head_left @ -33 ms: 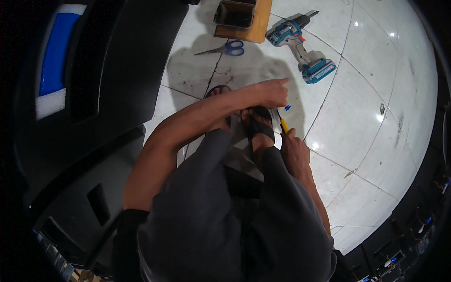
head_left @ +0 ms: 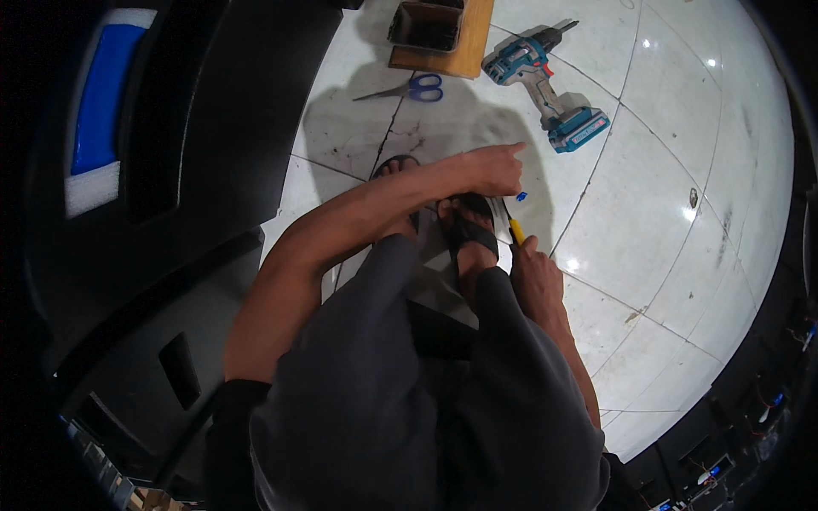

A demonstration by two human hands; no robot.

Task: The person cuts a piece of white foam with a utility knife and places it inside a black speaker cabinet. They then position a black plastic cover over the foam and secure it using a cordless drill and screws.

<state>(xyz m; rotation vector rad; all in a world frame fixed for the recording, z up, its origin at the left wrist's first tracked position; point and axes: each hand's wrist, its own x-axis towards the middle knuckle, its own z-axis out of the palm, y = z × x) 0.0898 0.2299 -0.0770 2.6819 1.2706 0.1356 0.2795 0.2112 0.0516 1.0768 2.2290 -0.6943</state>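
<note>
My left hand (head_left: 496,170) reaches across from the left, above my sandalled feet (head_left: 471,223). Its fingers are curled in, one knuckle or fingertip jutting to the right, and whatever they grip is hidden. Just below it shows a small bright blue piece (head_left: 521,196); I cannot tell whether the hand touches it. By my right foot, my right hand (head_left: 535,271) is closed around a yellow and black utility knife (head_left: 517,232). The knife's thin front end points up toward the left hand, beside the sandal.
Blue-handled scissors (head_left: 424,87) lie on the tiled floor (head_left: 656,170) ahead. Beyond them a dark plastic tray (head_left: 426,27) rests on a wooden board (head_left: 477,43). A teal cordless drill (head_left: 545,85) lies to its right. Large black panels (head_left: 247,94) stand on the left.
My right hand and the knife have shifted very slightly toward me. The left hand looks unmoved.
</note>
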